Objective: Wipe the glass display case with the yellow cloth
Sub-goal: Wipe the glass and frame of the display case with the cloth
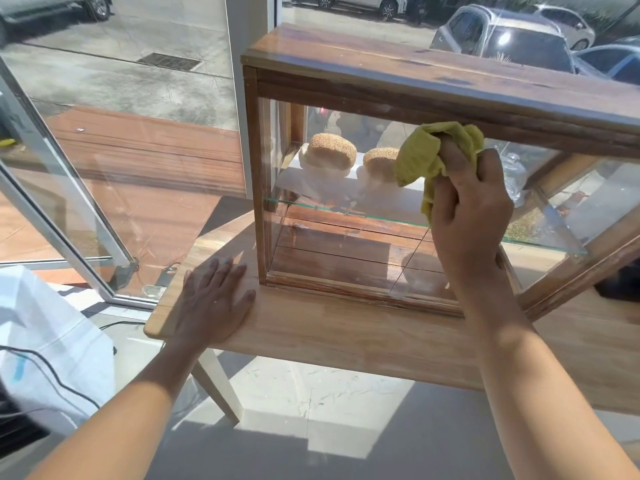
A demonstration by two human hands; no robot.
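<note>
A: Biggest first, then. Table point(346, 334)?

B: Pale wood, under the case, carrying it. White leg below the near left corner.

A: And the case point(398, 188) itself?

B: Upright toward the back of the table, wood frame, glass front and sides. Glass shelf point(346, 211) across the middle inside. Right-hand door point(571, 237) swung outward, open.

A: Behind the case?

B: Big window, parked cars and pavement beyond.

A: Left of the case?

B: White bag point(45, 341) low down, well apart, past the table's edge.

A: Hands?

B: Left hand point(214, 299) flat on the table just beside the case's lower left corner, fingers spread wide, holding nothing. Right hand point(474, 209) up against the case's front glass, closed around the cloth.

A: Cloth?

B: Yellow cloth point(429, 154) bunched in the right hand, pressed on the glass high up, just under the case's top rail.

A: Smallest?

B: Two round seeded buns point(332, 150) inside the case, on white paper on the shelf, side by side, left of the cloth.
</note>
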